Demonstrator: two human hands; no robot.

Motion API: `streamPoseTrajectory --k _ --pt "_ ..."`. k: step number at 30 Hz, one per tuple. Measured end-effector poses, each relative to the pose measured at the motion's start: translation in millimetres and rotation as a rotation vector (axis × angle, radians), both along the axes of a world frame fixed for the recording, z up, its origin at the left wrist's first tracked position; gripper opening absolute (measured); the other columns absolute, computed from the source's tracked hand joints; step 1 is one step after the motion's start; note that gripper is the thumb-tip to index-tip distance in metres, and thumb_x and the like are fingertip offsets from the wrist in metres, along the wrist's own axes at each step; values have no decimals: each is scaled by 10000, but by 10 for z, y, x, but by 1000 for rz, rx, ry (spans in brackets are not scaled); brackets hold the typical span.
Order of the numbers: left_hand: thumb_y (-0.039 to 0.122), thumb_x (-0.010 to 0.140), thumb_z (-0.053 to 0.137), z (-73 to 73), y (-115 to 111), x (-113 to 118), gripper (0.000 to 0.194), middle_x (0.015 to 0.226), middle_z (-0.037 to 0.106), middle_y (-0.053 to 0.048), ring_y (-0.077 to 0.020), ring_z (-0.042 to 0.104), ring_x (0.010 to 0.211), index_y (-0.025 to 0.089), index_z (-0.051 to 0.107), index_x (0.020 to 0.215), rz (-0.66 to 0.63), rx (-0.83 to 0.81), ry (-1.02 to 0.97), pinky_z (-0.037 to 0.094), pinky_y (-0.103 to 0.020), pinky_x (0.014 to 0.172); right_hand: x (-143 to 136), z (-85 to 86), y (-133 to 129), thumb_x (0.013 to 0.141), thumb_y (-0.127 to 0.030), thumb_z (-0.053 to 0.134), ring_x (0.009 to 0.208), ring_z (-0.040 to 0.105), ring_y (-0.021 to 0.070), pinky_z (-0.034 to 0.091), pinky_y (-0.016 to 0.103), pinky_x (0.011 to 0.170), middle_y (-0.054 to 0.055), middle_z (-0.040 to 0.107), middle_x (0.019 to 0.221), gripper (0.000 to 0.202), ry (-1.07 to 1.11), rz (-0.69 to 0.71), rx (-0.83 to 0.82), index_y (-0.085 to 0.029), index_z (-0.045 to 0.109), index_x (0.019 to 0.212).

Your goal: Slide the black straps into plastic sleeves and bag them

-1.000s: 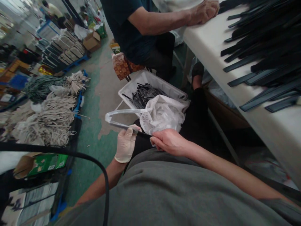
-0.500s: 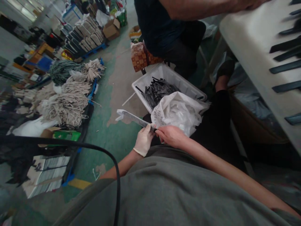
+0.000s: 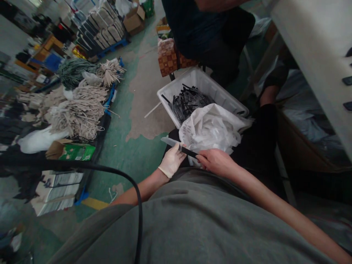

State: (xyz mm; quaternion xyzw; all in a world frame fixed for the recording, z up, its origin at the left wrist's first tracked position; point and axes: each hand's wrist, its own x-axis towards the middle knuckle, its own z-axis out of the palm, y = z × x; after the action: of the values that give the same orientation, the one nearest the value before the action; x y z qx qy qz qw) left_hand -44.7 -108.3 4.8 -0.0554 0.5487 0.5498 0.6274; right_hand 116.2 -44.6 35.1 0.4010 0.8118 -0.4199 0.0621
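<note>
My left hand (image 3: 172,160), in a pale thin glove, pinches a narrow clear plastic sleeve (image 3: 168,140) whose end sticks out past my fingers to the upper left. A flat black strip (image 3: 189,152) spans the gap between my two hands, one end at the sleeve. Bare, my right hand (image 3: 216,161) is closed round the strip's other end. Just beyond my hands, a white sack (image 3: 192,126) lies open with many clear plastic sleeves (image 3: 216,128) in it. It leans over the near side of a white plastic crate (image 3: 165,86) filled with black strips (image 3: 189,102), some in clear plastic.
A co-worker in dark clothes (image 3: 203,44) sits beyond the crate, by a checkered brown seat (image 3: 166,58). At right stands a pale table (image 3: 310,47) with black strips on it. Bundled cords (image 3: 79,113) lie on a pallet at left. A black cable (image 3: 118,174) crosses the near left.
My right hand has moved right, away from my left. More black strip shows between them, and less sleeve sticks out beyond my left hand. The view has shifted slightly.
</note>
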Motion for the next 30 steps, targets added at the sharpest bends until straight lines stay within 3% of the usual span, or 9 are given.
streamPoseTrajectory --k 5,10,16,19,24,27,30 --pt "358 738 786 -30 33 60 254 865 710 -66 -181 672 839 152 689 851 -151 88 -62 512 -304 849 -30 17 -4 954 -350 383 676 636 182 346 264 574 59 721 772 363 23 -39 29 -207 690 824" --pt "333 814 719 12 140 -26 177 870 715 -44 -139 670 845 166 684 861 6 69 10 503 -256 818 112 84 20 940 -378 429 644 631 175 348 263 571 46 718 727 362 -8 -94 -11 -210 675 734" --pt "329 752 774 -37 117 174 219 873 714 -57 -166 667 815 147 694 845 -193 140 -63 510 -277 784 31 78 65 962 -357 405 666 636 176 354 260 581 60 722 742 369 38 -112 18 -199 688 786" --pt "294 848 682 30 201 53 143 919 717 -51 -144 667 856 156 700 880 -101 119 -30 506 -260 819 134 97 87 931 -384 477 675 639 183 346 259 567 58 722 744 314 31 -127 53 -204 695 795" --pt "263 945 545 102 299 -261 189 934 717 -25 -107 664 850 172 693 871 38 22 7 488 -258 890 597 163 -5 922 -358 481 595 634 151 369 239 538 23 711 689 309 43 -193 48 -220 692 744" --pt "270 953 532 48 294 -280 200 939 719 -26 -111 667 851 170 693 886 29 30 -29 496 -265 883 818 235 -122 911 -337 494 579 648 146 425 234 547 11 725 716 241 198 -298 16 -222 703 945" --pt "282 944 550 9 297 -218 190 931 723 -37 -126 672 865 167 693 895 -22 19 -103 507 -268 858 888 303 -224 923 -321 478 548 645 137 471 236 568 1 723 711 314 401 -437 31 -221 645 1169"
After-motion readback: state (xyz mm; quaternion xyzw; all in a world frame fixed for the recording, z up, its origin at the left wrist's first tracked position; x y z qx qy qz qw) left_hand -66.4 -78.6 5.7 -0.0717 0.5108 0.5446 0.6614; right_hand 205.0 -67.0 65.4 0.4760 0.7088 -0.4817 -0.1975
